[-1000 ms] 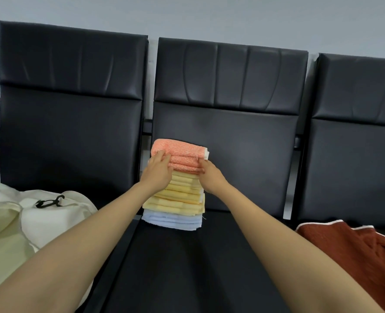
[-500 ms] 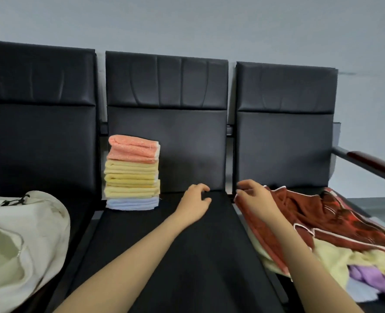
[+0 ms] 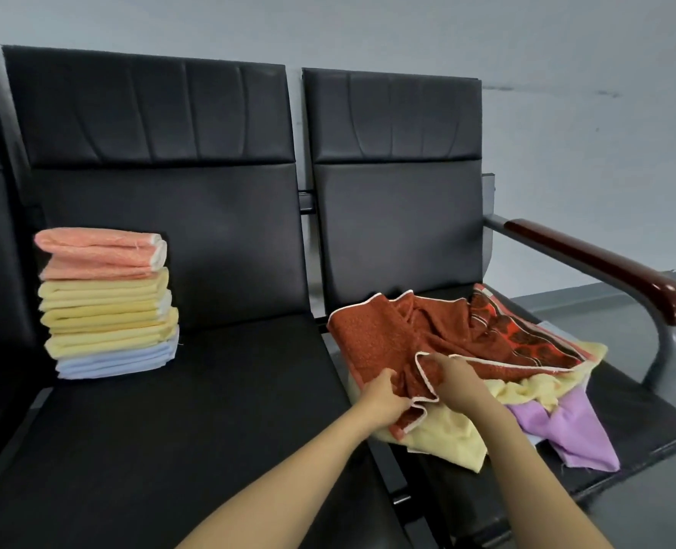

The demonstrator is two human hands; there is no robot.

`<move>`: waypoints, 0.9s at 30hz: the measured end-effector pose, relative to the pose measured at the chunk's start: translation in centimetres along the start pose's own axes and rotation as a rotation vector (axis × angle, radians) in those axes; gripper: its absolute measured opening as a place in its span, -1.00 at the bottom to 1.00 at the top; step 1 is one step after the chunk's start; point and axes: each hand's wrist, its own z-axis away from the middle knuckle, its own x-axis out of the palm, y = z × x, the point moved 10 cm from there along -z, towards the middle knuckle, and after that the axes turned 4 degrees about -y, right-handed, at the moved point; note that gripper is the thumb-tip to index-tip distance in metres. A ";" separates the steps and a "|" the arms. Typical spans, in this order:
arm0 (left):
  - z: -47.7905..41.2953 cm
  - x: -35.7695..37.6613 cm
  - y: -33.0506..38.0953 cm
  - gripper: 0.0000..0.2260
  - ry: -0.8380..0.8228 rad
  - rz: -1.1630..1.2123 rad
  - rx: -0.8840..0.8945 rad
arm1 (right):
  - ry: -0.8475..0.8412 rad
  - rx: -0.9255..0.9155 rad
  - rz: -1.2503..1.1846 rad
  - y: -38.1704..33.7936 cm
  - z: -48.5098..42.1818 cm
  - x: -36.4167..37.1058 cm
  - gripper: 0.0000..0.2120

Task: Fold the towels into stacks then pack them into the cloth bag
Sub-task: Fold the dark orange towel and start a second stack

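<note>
Rust-red terry cloth with a thin white edging, a crumpled unfolded towel [image 3: 419, 334], fills the space around both hands on the right-hand black padded seat [image 3: 625, 414]. The left hand [image 3: 384, 400] has its fingers curled shut around a bunched fold at the towel's near edge, and the right hand [image 3: 457, 380], just beside it, pinches the same white-trimmed edge, fingers closed on the cloth. The two hands sit close together, with a loop of the hem sagging between them.

Beyond the fingertips the red towel spreads away toward the seat back, and its far right part shows a darker orange-and-black printed pattern. Under the knuckles and wrists lies a pale yellow loose towel [image 3: 443, 437], partly covered by the red one. Off to the outer side of the right hand a lilac thin cloth [image 3: 570, 429] trails toward the front edge of the seat, touching the yellow one.

Well away from the left hand's outer side, on the middle black padded seat [image 3: 217, 410], stands a neat stack of folded towels [image 3: 108, 303] against the backrest: salmon-pink on top, several yellow layers under it, light blue at the bottom. A dark reddish-brown glossy armrest [image 3: 606, 267] rises far beyond the right hand. The cloth bag is out of view.
</note>
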 end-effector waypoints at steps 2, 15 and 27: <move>-0.8 1.1 -0.4 -0.57 -0.006 0.021 0.002 | -0.055 -0.021 0.102 0.1 -0.6 0.7 -0.55; 0.2 -1.3 3.3 -0.86 0.097 0.830 0.105 | 0.065 -0.028 -0.240 2.1 -2.3 -0.4 -0.43; 1.4 -2.9 2.4 -0.36 -0.051 0.441 0.176 | 0.295 -0.268 -0.418 -2.6 0.7 -4.8 -0.77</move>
